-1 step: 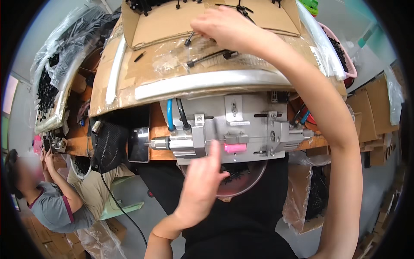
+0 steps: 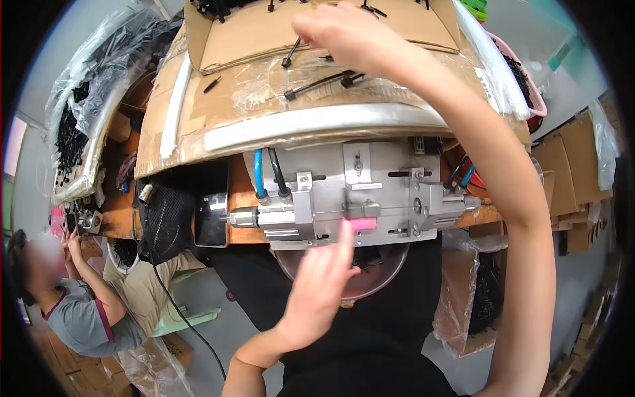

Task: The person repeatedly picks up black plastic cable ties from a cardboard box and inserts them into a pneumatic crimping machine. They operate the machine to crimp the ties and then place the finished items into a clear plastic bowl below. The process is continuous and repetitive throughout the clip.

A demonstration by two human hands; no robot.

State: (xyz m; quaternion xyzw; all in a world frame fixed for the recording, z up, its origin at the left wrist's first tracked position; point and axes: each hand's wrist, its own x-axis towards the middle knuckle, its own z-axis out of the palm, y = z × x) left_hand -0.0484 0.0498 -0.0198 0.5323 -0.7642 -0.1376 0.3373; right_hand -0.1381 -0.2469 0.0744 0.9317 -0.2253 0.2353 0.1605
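Observation:
My left hand (image 2: pixel 317 284) reaches up to a metal pneumatic fixture (image 2: pixel 357 192) at the bench edge. Its index fingertip touches a small pink piece (image 2: pixel 364 223) on the fixture's front, and the other fingers are loosely curled and hold nothing. My right hand (image 2: pixel 347 36) stretches far forward over a taped cardboard tray (image 2: pixel 264 106). Its fingertips pinch the top of a thin black pin (image 2: pixel 290 56). More black pins (image 2: pixel 324 83) lie loose on the cardboard just below that hand. Two blue hoses (image 2: pixel 259 175) enter the fixture on its left.
A clear bowl (image 2: pixel 387 271) with dark parts sits under the fixture. A pink basket (image 2: pixel 529 92) of black parts is at the right, bags of black parts (image 2: pixel 79 119) at the left. A black mesh pouch (image 2: pixel 165 225) hangs off the bench. Another person (image 2: pixel 79 317) works at lower left.

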